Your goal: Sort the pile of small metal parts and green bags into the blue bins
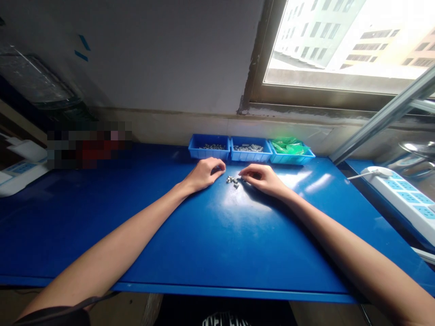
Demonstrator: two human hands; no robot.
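Several small metal parts (233, 181) lie in a loose group on the blue table (204, 240). Just left of them my left hand (205, 174) rests on the table, its fingers curled with thumb and fingertips close together; whether anything is between them cannot be made out. On the other side, my right hand (260, 177) has its fingertips bent down at the right edge of the group, and what they hold, if anything, is too small to name.
Behind the hands stand a blue bin of dark small parts (210, 154), a bin of grey parts (250, 156) and a bin with a green bag (292, 158). Power strips lie at the right (408, 199) and left (25, 174). A metal bar (377, 120) slants at the right.
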